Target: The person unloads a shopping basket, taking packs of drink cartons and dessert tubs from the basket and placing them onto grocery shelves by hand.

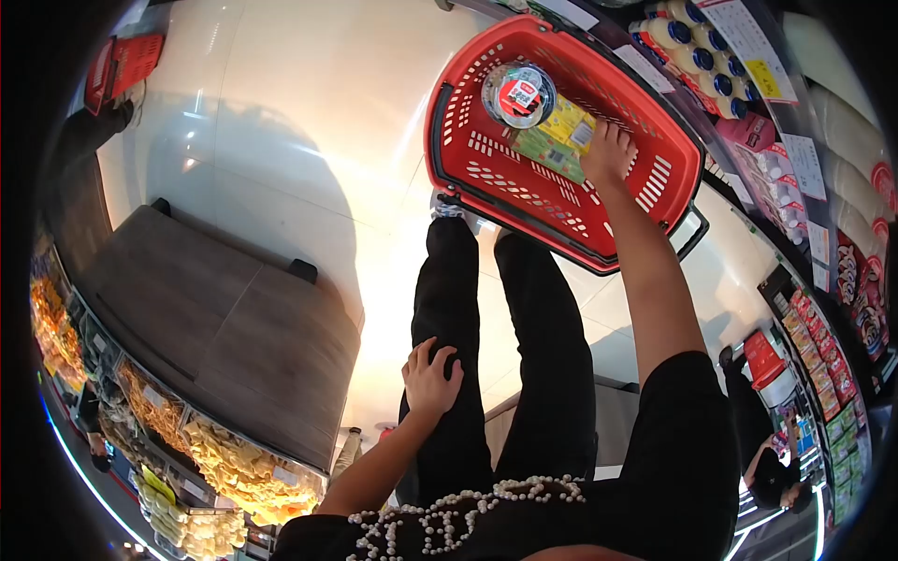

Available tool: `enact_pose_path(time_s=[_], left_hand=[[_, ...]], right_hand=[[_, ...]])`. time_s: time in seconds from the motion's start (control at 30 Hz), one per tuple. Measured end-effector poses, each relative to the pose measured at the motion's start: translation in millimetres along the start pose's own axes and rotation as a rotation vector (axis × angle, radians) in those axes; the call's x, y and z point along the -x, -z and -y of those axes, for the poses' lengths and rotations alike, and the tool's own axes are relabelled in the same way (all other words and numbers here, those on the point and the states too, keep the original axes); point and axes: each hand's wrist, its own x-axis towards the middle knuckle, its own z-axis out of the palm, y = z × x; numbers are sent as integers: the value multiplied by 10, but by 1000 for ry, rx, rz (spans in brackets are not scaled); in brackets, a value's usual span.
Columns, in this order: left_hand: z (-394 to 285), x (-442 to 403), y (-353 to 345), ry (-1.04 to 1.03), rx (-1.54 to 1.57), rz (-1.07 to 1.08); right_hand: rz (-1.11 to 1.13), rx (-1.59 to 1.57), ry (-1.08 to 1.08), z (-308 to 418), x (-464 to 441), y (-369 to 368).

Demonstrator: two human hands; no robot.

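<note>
A red shopping basket with a dark rim and slotted walls stands on the floor at the upper middle. Inside it lie a round clear tub with a red and white label and a yellow and green package. My right hand reaches down into the basket, its fingers closed at the right end of the package; the fingers' undersides are hidden. Over my dark-trousered thigh, my left hand hangs with its fingers loosely bent and apart, holding nothing.
Shelves with dark-capped bottles and price cards run along the right. At lower left is a display of loose food beside a grey-brown cabinet. A person stands at lower right; another red basket is at upper left.
</note>
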Motion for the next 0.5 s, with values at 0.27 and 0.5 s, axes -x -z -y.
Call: enact_pose_path(time_s=[0.27,0.5], left_hand=[[-86,37,37,9,-37,-10],[-169,141,241,-154,-263,-38]], right_hand=[[-57,6,165,-267,702,625],[211,-115,348,-343,1740,2283]])
